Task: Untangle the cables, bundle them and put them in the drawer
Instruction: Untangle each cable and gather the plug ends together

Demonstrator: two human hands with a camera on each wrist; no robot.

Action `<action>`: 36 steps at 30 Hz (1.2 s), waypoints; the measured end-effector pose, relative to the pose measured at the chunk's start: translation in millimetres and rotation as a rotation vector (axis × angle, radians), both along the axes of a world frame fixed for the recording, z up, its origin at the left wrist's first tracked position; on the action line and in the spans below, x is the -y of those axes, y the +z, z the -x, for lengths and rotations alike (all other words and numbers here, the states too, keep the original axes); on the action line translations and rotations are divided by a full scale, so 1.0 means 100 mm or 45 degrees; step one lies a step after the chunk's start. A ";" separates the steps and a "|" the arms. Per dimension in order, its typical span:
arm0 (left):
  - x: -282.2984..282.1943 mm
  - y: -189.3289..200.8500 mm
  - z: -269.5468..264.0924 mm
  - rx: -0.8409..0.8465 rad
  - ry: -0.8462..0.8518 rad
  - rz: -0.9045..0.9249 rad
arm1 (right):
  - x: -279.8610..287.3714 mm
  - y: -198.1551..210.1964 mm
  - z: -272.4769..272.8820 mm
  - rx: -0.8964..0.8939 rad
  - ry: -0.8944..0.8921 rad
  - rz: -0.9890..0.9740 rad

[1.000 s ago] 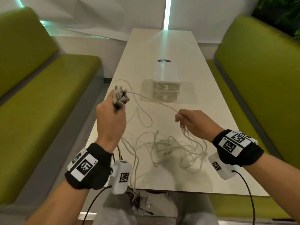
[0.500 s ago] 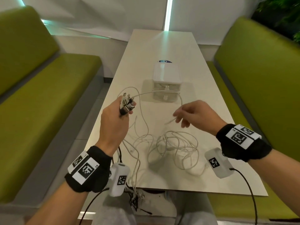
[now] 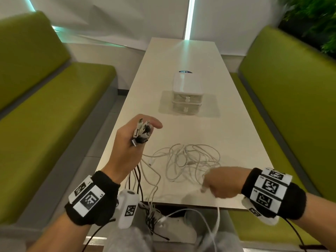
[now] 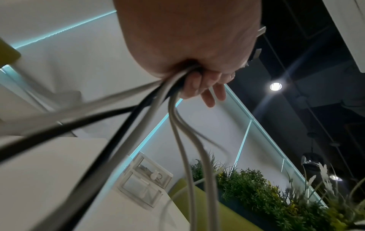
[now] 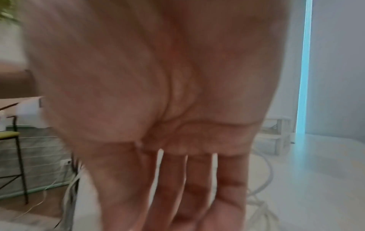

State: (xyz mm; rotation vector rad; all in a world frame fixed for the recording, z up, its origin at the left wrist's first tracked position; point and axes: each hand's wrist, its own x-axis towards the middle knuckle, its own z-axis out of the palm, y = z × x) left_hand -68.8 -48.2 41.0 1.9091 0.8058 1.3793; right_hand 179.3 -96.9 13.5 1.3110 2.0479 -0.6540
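My left hand is raised over the table's left edge and grips a bunch of cable plugs. Their black and white cords hang from my fist past the edge. A loose tangle of white cables lies on the table between my hands. My right hand is blurred at the near edge, and a white cable trails from its thumb side down off the table. In the right wrist view its fingers look fairly straight. The white two-drawer box stands mid-table with both drawers closed.
The long white table runs away from me between two green benches, one on the left and one on the right. Plants stand behind the right bench. More cable ends dangle below the near edge.
My right hand let go of the raised cable, then swept back to the near edge. A white cable now hangs off that edge. My left hand kept hold of the plugs.
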 end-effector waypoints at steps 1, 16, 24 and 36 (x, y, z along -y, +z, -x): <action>0.02 0.01 -0.01 -0.020 0.028 -0.009 | -0.03 0.05 -0.01 -0.045 -0.058 -0.119; 0.14 0.45 -0.28 0.264 -0.011 0.516 | -0.13 0.43 0.62 -1.064 -0.258 -0.255; 0.18 0.41 -0.30 0.076 -0.023 0.535 | -0.08 0.52 0.68 -1.181 -0.353 -0.277; 0.15 0.46 -0.26 -0.294 -0.144 0.702 | -0.02 0.40 1.02 -1.417 -0.554 -0.511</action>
